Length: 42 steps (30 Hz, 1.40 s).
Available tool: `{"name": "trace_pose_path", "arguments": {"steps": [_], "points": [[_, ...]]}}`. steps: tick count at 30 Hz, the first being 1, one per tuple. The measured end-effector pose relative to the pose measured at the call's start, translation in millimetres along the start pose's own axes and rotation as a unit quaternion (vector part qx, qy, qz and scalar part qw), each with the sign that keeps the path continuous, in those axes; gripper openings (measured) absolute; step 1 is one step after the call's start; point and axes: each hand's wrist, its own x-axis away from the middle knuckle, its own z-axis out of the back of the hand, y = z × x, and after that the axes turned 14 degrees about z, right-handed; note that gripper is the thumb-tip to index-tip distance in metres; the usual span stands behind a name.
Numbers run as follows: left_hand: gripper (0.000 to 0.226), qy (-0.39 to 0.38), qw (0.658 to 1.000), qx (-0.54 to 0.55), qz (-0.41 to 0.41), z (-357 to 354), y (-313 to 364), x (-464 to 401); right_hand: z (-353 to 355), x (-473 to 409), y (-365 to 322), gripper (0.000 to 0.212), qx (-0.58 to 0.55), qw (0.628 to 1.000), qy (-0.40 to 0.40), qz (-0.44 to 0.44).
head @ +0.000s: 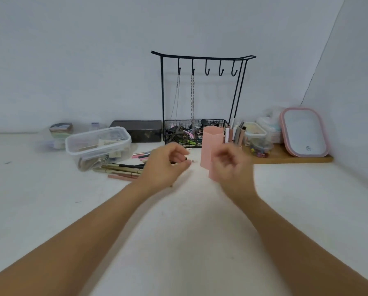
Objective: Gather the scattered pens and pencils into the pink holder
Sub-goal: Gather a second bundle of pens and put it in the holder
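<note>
The pink holder (212, 144), a tall hexagonal cup, stands upright on the white table in front of the wire basket. My left hand (165, 167) is just left of it, fingers closed on a thin pen (186, 159). The pen's dark tip pokes out toward the holder and its other end shows below my wrist. My right hand (232, 167) is blurred and covers the holder's lower right side. Its fingers are loosely curled and apart, with nothing visible in them. Several gold, black and pink pens (123, 169) lie scattered on the table left of my left hand.
A clear lidded plastic box (97, 144) sits beside the pens, with a dark box (138, 130) behind it. A black hook stand with a wire basket (197, 133) is at the back. On the right, a wooden board (289, 158) carries small containers and a pink-rimmed mirror (304, 132).
</note>
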Motion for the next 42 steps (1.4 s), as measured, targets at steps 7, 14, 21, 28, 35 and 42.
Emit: {"name": "trace_pose_path", "arguments": {"steps": [7,14,21,28,35,42], "points": [[0.021,0.174,0.984,-0.043,0.009,70.3,-54.4,-3.3,-64.1,13.6,19.6,0.046,0.089,0.947,-0.298,-0.082],[0.02,0.194,0.981,-0.033,0.005,69.9,-83.8,-9.6,-84.0,-3.5,35.8,0.022,0.186,0.931,-0.314,-0.022],[0.019,0.122,0.988,-0.096,-0.028,71.2,-85.0,-16.1,-80.2,-14.0,41.9,0.006,0.196,0.906,-0.375,0.013],[0.033,0.053,0.99,-0.118,-0.053,72.5,-88.2,-18.7,-73.3,-40.5,29.6,0.015,0.285,0.811,-0.512,0.011],[0.027,0.065,0.994,-0.079,-0.027,68.4,-88.5,-20.0,-59.4,-65.6,13.7,0.011,0.243,0.831,-0.5,0.009],[0.027,0.003,0.999,0.035,-0.023,69.8,-73.6,-10.8,-59.2,-72.3,-5.1,0.015,-0.068,0.942,-0.278,-0.177]]}}
